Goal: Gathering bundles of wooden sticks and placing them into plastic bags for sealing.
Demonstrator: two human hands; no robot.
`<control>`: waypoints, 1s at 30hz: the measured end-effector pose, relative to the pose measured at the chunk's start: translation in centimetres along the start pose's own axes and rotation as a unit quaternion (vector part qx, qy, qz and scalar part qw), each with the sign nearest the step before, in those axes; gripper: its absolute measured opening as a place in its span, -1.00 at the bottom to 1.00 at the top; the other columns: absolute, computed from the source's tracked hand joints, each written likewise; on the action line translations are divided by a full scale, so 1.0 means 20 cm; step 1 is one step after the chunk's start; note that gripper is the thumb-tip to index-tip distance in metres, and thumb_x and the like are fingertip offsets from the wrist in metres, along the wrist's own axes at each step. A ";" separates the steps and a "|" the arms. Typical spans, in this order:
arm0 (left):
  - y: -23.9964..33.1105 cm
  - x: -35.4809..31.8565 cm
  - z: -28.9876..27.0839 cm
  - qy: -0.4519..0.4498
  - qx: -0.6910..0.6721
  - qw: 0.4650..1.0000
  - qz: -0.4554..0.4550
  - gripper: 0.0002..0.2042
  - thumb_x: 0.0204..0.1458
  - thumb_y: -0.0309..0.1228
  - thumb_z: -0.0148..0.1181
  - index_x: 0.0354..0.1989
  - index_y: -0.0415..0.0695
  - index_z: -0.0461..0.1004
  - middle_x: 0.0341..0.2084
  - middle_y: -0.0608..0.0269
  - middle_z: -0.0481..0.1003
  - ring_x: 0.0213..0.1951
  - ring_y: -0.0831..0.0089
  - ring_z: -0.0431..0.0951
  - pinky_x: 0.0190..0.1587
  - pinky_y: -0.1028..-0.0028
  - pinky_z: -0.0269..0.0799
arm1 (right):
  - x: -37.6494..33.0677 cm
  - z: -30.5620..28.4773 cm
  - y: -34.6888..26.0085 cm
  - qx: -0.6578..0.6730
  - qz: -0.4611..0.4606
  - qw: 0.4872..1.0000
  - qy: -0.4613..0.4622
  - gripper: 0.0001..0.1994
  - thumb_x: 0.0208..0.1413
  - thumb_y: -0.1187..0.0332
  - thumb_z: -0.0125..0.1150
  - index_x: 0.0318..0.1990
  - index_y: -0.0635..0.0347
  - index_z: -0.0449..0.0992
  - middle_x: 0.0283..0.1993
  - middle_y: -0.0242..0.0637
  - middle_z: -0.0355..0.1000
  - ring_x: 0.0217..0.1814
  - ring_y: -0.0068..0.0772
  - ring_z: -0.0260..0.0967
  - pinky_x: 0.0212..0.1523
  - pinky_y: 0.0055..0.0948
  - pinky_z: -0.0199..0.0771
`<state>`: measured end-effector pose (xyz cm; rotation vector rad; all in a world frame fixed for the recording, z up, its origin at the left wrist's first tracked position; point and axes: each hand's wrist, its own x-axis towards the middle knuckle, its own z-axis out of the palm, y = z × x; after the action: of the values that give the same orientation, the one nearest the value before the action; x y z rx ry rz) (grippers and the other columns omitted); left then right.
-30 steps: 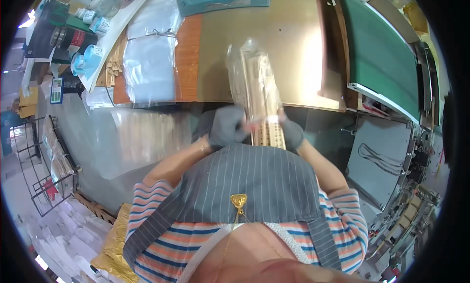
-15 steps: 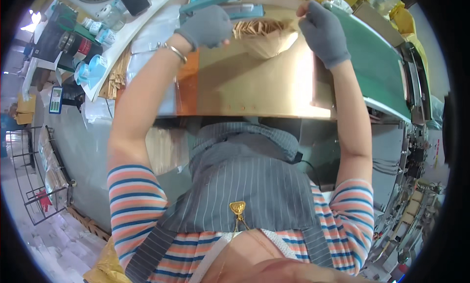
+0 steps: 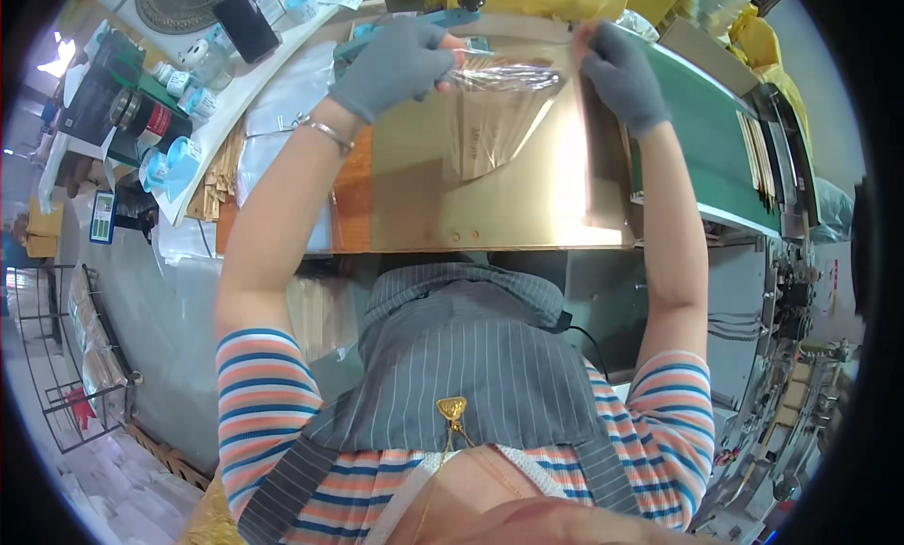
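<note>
Over the board (image 3: 414,196), left hand's curled grip (image 3: 400,71) touches the clear bag (image 3: 494,121).

Bag (image 3: 490,130) between the two hands' fingers (image 3: 439,66): clear plastic, glossy, crinkled along the upper edge. Gloves (image 3: 384,79): matt cloth. Sheet (image 3: 414,201) below the fingers: smooth, looks like glossy brassy metal. Bench (image 3: 353,192), lower left: smooth, looks like wood.

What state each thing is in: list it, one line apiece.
Bag: filled, crinkled at its top
Left hand: gloved, at the bag's left edge, grip unclear
Right hand: gloved, fingers curled, contact unclear
Phone: screen dark
Flask: capped
Clear sleeves: lying flat
Teal tool: partly hidden, open or shut unclear
</note>
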<state>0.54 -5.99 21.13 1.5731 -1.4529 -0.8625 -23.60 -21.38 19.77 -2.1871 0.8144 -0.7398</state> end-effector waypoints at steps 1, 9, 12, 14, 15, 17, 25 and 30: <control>0.00 -0.02 -0.01 0.011 -0.022 1.000 0.006 -0.73 0.04 -0.39 0.09 -0.16 -0.30 0.52 -0.63 0.41 0.42 -0.58 0.73 0.39 -0.60 0.66 0.23 | -0.03 0.00 -0.12 -0.034 -0.106 0.993 0.050 -0.73 -0.03 0.33 0.19 -0.21 0.27 0.38 -0.28 -0.38 0.39 -0.21 -0.50 0.33 -0.14 -0.54 0.29; 0.12 -0.12 -0.02 0.060 -0.023 0.989 0.134 -0.70 -0.10 -0.41 0.25 -0.16 -0.24 0.50 -0.43 0.20 0.51 -0.41 0.61 0.49 -0.35 0.60 0.41 | -0.03 0.33 -0.14 0.062 -0.166 0.981 -0.083 -0.70 0.12 0.12 0.16 -0.38 0.22 0.45 -0.66 -0.36 0.27 -0.61 -0.60 0.19 -0.54 -0.48 0.25; -0.16 -0.07 0.07 0.120 -0.129 0.974 0.143 -0.41 -0.26 -0.36 0.43 0.02 -0.24 0.40 -0.16 0.16 0.47 -0.18 0.55 0.47 -0.17 0.54 0.39 | 0.09 0.41 -0.13 0.273 0.005 0.961 -0.053 -0.71 0.18 0.16 0.10 -0.43 0.21 0.47 -0.68 -0.40 0.24 -0.58 -0.72 0.16 -0.56 -0.47 0.21; -0.43 -0.07 0.18 0.052 -0.193 0.980 0.007 -0.46 -0.24 -0.36 0.42 -0.01 -0.26 0.44 -0.22 0.21 0.50 -0.22 0.53 0.50 -0.13 0.50 0.39 | 0.19 0.51 -0.07 0.069 0.003 0.996 -0.050 -0.70 0.17 0.11 0.09 -0.37 0.19 0.49 -0.66 -0.32 0.33 -0.59 -0.57 0.31 -0.54 -0.39 0.27; -0.57 -0.03 0.20 0.034 -0.232 0.968 -0.092 -0.49 -0.22 -0.39 0.40 -0.02 -0.26 0.45 -0.25 0.23 0.51 -0.24 0.52 0.51 -0.09 0.48 0.39 | 0.28 0.60 0.11 -0.199 -0.233 0.951 0.051 -0.68 0.15 0.06 0.07 -0.38 0.15 0.48 -0.56 -0.17 0.43 -0.55 -0.22 0.42 -0.50 -0.25 0.34; -0.75 0.05 0.25 0.075 -0.277 0.946 -0.148 -0.55 -0.22 -0.36 0.41 -0.11 -0.29 0.50 -0.30 0.20 0.54 -0.24 0.48 0.52 -0.10 0.47 0.39 | 0.48 0.66 0.27 -0.184 -0.151 0.964 0.121 -0.67 0.14 0.04 0.06 -0.37 0.13 0.47 -0.49 -0.12 0.45 -0.49 -0.11 0.42 -0.46 -0.19 0.36; -1.07 0.24 0.14 0.170 -0.363 0.892 -0.209 -0.63 -0.22 -0.33 0.39 -0.26 -0.32 0.56 -0.34 0.25 0.55 -0.30 0.48 0.52 -0.17 0.52 0.39 | 0.89 0.75 -0.12 -0.154 -0.075 0.981 0.094 -0.85 -0.01 0.28 0.15 -0.44 0.16 0.45 -0.41 -0.08 0.42 -0.40 0.01 0.38 -0.35 -0.23 0.39; -1.13 0.28 0.11 0.132 -0.426 0.865 -0.229 -0.60 -0.19 -0.36 0.36 -0.16 -0.32 0.51 -0.29 0.21 0.54 -0.24 0.44 0.52 -0.14 0.49 0.41 | 0.91 0.89 0.40 -0.318 -0.060 0.938 0.127 -0.72 0.01 0.09 0.13 -0.39 0.13 0.44 -0.32 -0.13 0.45 -0.26 0.00 0.42 -0.28 -0.12 0.39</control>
<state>9.18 -11.56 0.22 1.2548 -0.3603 -1.2700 -2.21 -32.05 7.87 -2.7701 1.1867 -0.9256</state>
